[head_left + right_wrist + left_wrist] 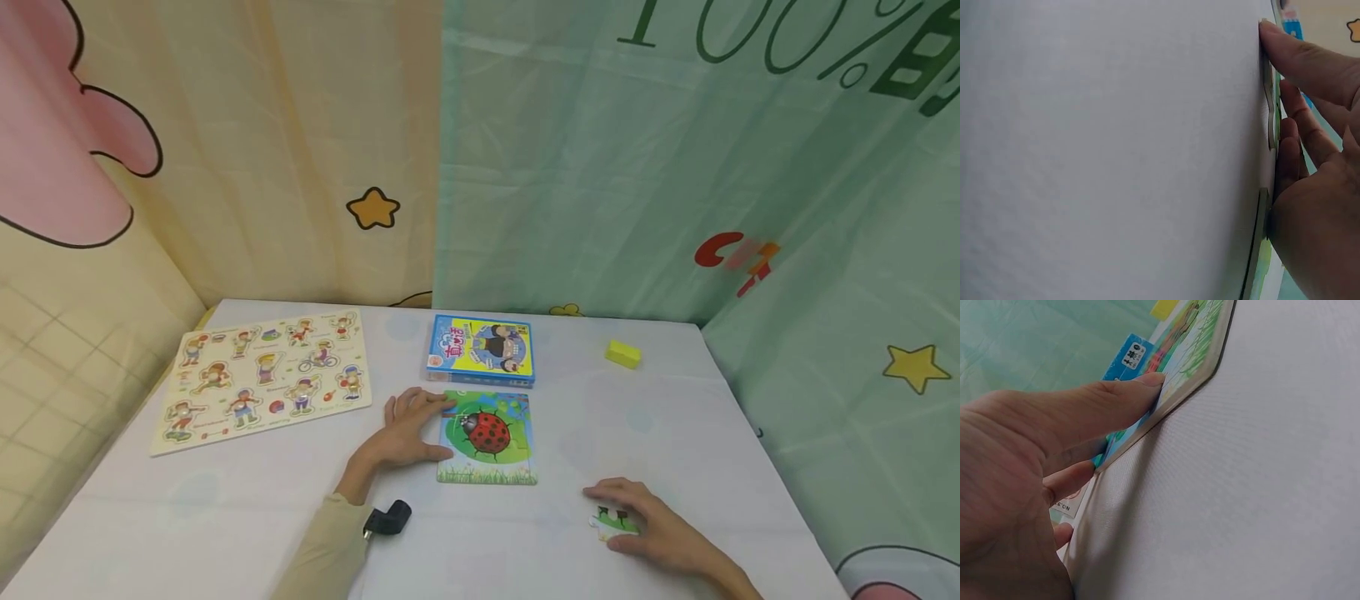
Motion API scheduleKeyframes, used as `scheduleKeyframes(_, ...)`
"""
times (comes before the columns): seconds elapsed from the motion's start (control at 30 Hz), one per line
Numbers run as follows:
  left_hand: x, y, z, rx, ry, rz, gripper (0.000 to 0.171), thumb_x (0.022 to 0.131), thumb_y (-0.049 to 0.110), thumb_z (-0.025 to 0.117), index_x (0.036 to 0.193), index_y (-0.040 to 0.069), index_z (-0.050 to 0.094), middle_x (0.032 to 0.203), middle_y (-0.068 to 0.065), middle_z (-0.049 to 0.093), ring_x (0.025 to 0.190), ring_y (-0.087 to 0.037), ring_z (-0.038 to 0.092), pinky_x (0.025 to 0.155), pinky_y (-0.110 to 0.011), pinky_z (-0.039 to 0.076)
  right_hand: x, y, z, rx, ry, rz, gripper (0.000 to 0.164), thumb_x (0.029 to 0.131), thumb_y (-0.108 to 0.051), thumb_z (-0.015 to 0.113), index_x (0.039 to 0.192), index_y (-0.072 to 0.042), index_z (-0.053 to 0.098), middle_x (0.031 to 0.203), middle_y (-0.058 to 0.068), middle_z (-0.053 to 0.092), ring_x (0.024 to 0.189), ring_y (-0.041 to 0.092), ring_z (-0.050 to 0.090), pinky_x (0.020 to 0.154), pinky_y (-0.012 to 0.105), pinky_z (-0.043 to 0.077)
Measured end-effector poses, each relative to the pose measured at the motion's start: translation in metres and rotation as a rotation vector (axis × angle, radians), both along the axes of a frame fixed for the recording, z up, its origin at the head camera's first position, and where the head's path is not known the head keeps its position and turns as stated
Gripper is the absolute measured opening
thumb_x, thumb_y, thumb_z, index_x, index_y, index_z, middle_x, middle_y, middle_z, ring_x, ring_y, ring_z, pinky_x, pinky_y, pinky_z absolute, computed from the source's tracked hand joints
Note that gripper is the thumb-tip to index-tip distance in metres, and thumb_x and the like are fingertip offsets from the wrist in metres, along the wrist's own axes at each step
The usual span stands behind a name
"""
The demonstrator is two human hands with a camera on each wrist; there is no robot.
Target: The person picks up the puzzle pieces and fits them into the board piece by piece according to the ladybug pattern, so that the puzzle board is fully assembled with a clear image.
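A square ladybug jigsaw puzzle (487, 437) lies on the white table, red and black on green. My left hand (410, 429) is at its left side, the thumb (1122, 397) touching the edge and the fingers spread near the upper left corner. To the right, my right hand (652, 529) arches loosely over a green and white puzzle piece (613, 522) with dark shapes. Its thumb (1307, 62) touches the piece's edge, while the index finger stands apart from it in the head view. Another piece (1254, 269) shows under the palm in the right wrist view.
Behind the ladybug puzzle lies a blue and yellow box (483, 350). A large board with cartoon children (270, 375) covers the back left, and a small yellow block (623, 354) sits at the back right. Printed curtains (570, 167) hang behind the table.
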State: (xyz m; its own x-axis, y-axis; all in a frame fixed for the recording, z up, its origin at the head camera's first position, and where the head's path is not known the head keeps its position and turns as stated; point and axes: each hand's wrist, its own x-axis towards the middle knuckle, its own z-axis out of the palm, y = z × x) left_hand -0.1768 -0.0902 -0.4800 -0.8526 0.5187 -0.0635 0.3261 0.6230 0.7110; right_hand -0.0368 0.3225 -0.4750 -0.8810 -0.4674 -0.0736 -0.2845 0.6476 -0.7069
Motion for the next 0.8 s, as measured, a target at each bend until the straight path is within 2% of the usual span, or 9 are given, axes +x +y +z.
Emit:
scheduleKeyframes(0.2,0.001,0.001,0.002,0.0,-0.006,0.007,0.076,0.08,0.027,0.083,0.147,0.015,0.05,0.153,-0.013,0.041,0.15,-0.042,0.006,0.116,-0.067,-0.008,-0.002,-0.003,-0.002,-0.028,0.082,0.06,0.053,0.089,-0.039,0.072,0.137,-0.02,0.06,0.134,0.002,0.056,0.122,0.004,0.049,0.099,0.014,0.041)
scheduleKeyframes(0.37,0.002,0.0,0.002,-0.012,-0.002,0.005,0.075,0.08,0.027,0.083,0.147,0.014,0.051,0.152,-0.013,0.041,0.15,-0.043,0.007,0.117,-0.067,-0.008,-0.006,-0.004,0.001,-0.092,0.12,0.13,0.039,0.091,-0.028,0.072,0.128,-0.017,0.066,0.123,0.0,0.059,0.112,0.009,0.055,0.094,0.017,0.045)
scheduleKeyframes(0.5,0.001,-0.001,0.002,-0.006,-0.005,0.006,0.076,0.08,0.027,0.083,0.147,0.015,0.05,0.152,-0.013,0.041,0.15,-0.043,0.006,0.117,-0.067,-0.008,-0.009,-0.006,0.003,-0.088,0.154,0.167,0.032,0.092,-0.021,0.072,0.123,-0.017,0.067,0.119,-0.001,0.059,0.108,0.011,0.056,0.092,0.018,0.047)
scheduleKeyframes(0.8,-0.002,-0.001,-0.003,0.016,0.001,0.002,0.078,0.079,0.029,0.084,0.147,0.016,0.05,0.152,-0.011,0.042,0.15,-0.041,0.007,0.115,-0.067,-0.005,-0.013,-0.014,0.014,0.022,0.061,0.128,0.028,0.091,-0.025,0.073,0.119,-0.024,0.069,0.116,-0.01,0.058,0.106,0.006,0.055,0.091,0.021,0.049)
